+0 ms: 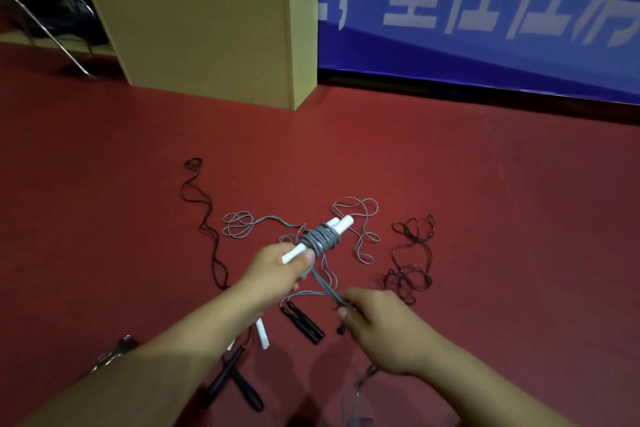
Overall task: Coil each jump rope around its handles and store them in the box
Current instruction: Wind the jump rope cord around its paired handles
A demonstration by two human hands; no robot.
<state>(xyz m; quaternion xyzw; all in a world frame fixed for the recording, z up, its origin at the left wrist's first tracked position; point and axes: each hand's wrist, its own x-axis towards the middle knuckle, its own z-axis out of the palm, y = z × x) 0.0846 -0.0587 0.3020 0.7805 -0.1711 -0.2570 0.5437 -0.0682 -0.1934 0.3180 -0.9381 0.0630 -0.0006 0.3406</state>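
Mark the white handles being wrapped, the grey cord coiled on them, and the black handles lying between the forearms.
white handles (pixel 341 225): head view, on their far ends past the coil.
grey cord (pixel 320 238): head view, middle of the wraps.
black handles (pixel 304 322): head view, mid-length of the pair.

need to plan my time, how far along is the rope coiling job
Early on. In hand: the left hand grips the white handles, already wrapped with several turns of grey rope, while the right hand pulls the loose tail taut. Left: the black ropes and black handles lie uncoiled on the red floor. No finished coil shows, and the cardboard box stands apart.
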